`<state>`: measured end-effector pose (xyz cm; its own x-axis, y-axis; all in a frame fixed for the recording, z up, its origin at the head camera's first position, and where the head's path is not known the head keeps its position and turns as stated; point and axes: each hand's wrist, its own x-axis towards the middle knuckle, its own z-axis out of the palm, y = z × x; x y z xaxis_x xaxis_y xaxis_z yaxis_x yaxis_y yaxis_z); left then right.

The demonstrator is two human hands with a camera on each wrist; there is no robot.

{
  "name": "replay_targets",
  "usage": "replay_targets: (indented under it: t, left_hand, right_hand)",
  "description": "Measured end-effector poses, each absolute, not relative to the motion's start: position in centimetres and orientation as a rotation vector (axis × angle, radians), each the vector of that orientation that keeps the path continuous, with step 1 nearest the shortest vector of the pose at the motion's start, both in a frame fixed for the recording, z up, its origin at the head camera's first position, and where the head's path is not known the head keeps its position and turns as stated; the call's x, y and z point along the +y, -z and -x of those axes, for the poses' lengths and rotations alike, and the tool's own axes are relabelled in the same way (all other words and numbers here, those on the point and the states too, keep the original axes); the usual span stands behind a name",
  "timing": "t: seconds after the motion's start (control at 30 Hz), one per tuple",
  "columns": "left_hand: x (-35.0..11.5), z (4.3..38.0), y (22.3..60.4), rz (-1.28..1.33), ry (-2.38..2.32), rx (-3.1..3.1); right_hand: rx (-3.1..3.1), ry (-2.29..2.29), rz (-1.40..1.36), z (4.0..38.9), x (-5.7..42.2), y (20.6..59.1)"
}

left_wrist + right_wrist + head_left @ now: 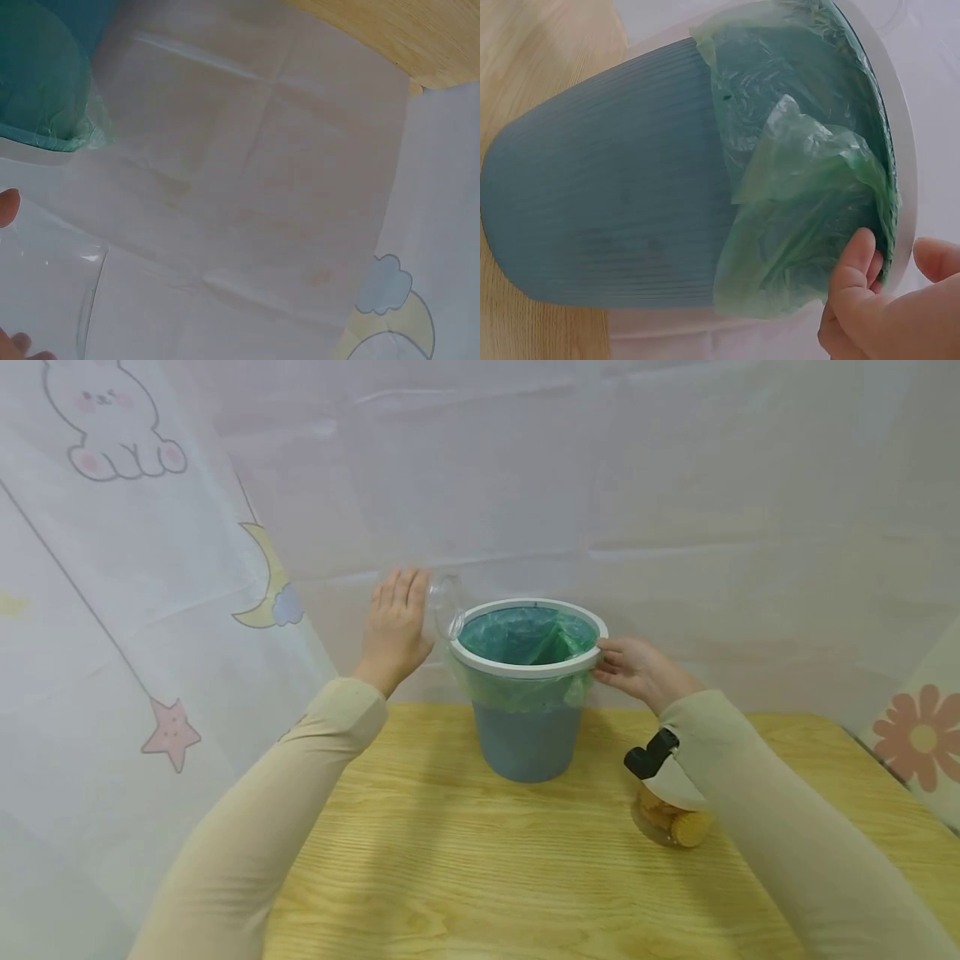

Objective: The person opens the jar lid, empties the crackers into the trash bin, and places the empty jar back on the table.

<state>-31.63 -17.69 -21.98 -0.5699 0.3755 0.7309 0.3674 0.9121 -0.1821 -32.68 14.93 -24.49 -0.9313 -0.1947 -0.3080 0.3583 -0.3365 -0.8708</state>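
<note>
A blue trash bin [528,739] with a white rim [525,671] stands on the table, a thin green bag [802,202] lining it and folded down over the outside. My left hand [397,622] grips a clear plastic container [448,607], tipped sideways at the left edge of the rim. In the left wrist view the thumb [7,208] and fingertips [26,346] show around this see-through container [49,285], and nothing shows inside it. On the bin's right side my right hand [637,670] holds the rim, thumb above and fingers against the bag below it.
Partly behind the right forearm, a clear container with round yellow-brown biscuits [678,825] sits on the wooden table [450,877]. A pale printed sheet [675,485] hangs behind and at the sides. A black clip-like device [651,756] is on the right sleeve.
</note>
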Motion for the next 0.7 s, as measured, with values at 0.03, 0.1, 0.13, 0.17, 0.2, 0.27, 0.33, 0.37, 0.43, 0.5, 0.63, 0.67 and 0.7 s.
replay_targets:
  t: [0.03,0.1,0.13,0.17,0.2,0.27,0.33,0.37,0.43,0.5,0.63,0.67,0.7]
  left_hand:
    - [-17.8,31.6,22.1,0.523,0.007,-2.227]
    - [-18.1,31.4,22.4,0.504,0.041,-2.226]
    - [-18.3,31.4,22.5,0.490,0.057,-2.224]
    - [-18.5,31.3,22.7,0.472,0.072,-2.225]
    - [-18.6,31.2,22.8,0.454,0.080,-2.224]
    - [-18.8,31.0,23.0,0.419,0.097,-2.237]
    - [-18.9,30.7,23.2,0.394,0.102,-2.256]
    - [-18.9,30.6,23.3,0.387,0.111,-2.268]
    - [-18.9,30.4,23.5,0.368,0.153,-2.296]
    - [-18.9,30.1,23.7,0.342,0.218,-2.318]
    - [-19.0,29.5,24.2,0.291,0.364,-2.327]
    - [-19.0,29.3,24.3,0.287,0.392,-2.322]
    - [-19.0,29.2,24.4,0.284,0.414,-2.315]
  right_hand:
    - [1.556,2.317,-0.207,32.6,15.1,24.5]
    - [1.546,2.327,-0.206,32.4,15.4,24.5]
    - [1.542,2.333,-0.207,32.3,15.6,24.5]
    - [1.539,2.339,-0.208,32.2,15.8,24.5]
    - [1.547,2.338,-0.206,32.1,15.9,24.5]
    - [1.561,2.338,-0.196,31.8,16.2,24.6]
    - [1.581,2.337,-0.179,31.5,16.5,24.6]
    - [1.598,2.333,-0.165,31.4,16.7,24.7]
    - [1.643,2.319,-0.128,31.0,17.0,24.8]
    - [1.691,2.298,-0.083,30.7,17.2,25.0]
    - [1.793,2.237,-0.005,30.0,17.7,25.2]
    - [1.807,2.232,0.002,29.8,17.8,25.2]
    - [1.820,2.228,0.007,29.6,17.9,25.2]
